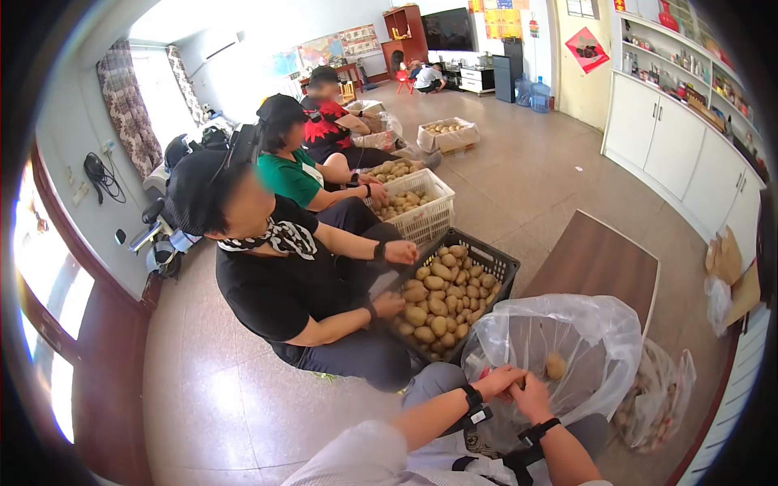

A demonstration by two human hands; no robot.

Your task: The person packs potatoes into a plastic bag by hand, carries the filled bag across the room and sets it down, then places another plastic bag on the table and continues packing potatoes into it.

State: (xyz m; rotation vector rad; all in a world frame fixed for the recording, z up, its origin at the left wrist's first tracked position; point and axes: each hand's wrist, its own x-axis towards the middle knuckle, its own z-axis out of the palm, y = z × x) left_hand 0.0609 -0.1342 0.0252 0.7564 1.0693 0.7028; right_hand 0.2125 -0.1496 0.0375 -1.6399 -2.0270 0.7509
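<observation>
My left hand (498,381) and my right hand (531,397) meet above my lap, at the near edge of a large clear plastic bag (600,326). Both have their fingers curled in. What they hold, if anything, is hidden; a small red spot shows by the left fingers. A single potato (556,366) is visible in the bag, just beyond my right hand. To the left of the bag stands a black crate (506,275) filled with potatoes (438,307). Dark bands with small devices circle both my wrists.
A co-worker in a black shirt (259,283) sits left of the black crate, hands at its edge. Farther back, others sit by a white crate (429,217) of potatoes. A brown board (596,259) lies beyond my bag; another filled plastic bag (658,397) rests at right.
</observation>
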